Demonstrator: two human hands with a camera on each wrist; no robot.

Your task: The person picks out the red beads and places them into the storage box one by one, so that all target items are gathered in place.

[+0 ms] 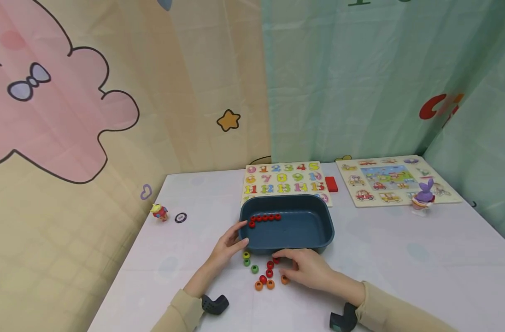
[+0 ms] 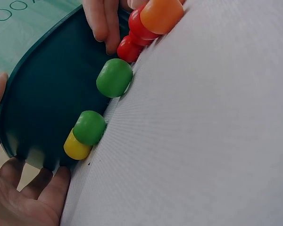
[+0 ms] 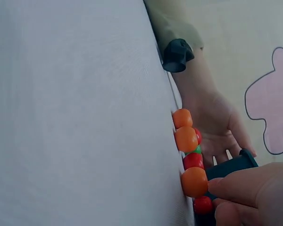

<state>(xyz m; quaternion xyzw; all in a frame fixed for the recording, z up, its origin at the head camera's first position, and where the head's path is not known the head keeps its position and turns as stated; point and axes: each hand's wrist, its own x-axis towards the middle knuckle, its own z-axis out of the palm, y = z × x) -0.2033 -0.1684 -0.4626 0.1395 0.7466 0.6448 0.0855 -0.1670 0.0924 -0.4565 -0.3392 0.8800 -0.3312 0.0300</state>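
Red bead (image 3: 203, 205) lies at fingertips of the nearer right hand (image 1: 308, 268) — pinched or not, cannot tell — near side of dark-blue tub (image 1: 294, 230), left hand (image 1: 229, 243) spread at its left end.

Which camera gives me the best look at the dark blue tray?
The head view: it shows the dark blue tray nearly whole, with red beads inside. The left wrist view shows only part of its side and rim; the right wrist view, just a small piece.

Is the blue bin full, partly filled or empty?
Partly filled: in the head view, red beads lie inside the blue bin, towards its left, with much of its floor bare.
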